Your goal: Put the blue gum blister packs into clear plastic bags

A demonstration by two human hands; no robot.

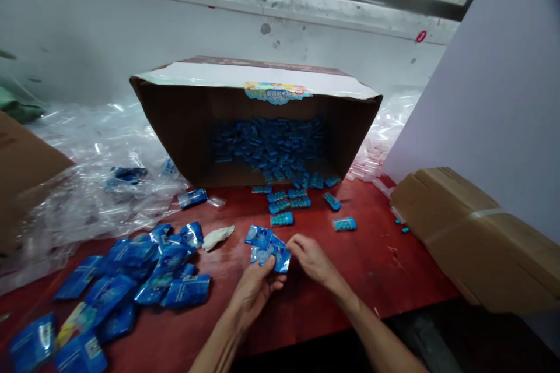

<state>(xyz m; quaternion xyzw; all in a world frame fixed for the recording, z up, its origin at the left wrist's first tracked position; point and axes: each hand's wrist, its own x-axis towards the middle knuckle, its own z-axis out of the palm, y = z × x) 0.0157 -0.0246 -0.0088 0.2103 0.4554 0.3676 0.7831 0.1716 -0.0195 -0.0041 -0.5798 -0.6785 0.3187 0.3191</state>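
My left hand (259,288) is closed, thumb on top, on a few small blue foil packets (262,255) fanned out above the red table. At their right edge my right hand (312,259) has its fingers pinched together on a packet's corner. Just beyond lie several small clear-and-blue containers of blue beads (282,219), some loose on the table. Many more such containers (280,140) are heaped inside a large cardboard box (363,134) lying with its opening toward me. To the left is a pile of filled blue packets (164,268).
A crumpled white scrap (217,237) lies between the pile and my hands. Clear plastic bags (100,210) cover the left back of the red table (350,280). A closed carton (476,233) stands at the right, near a white panel (485,87). Another carton (26,169) is far left.
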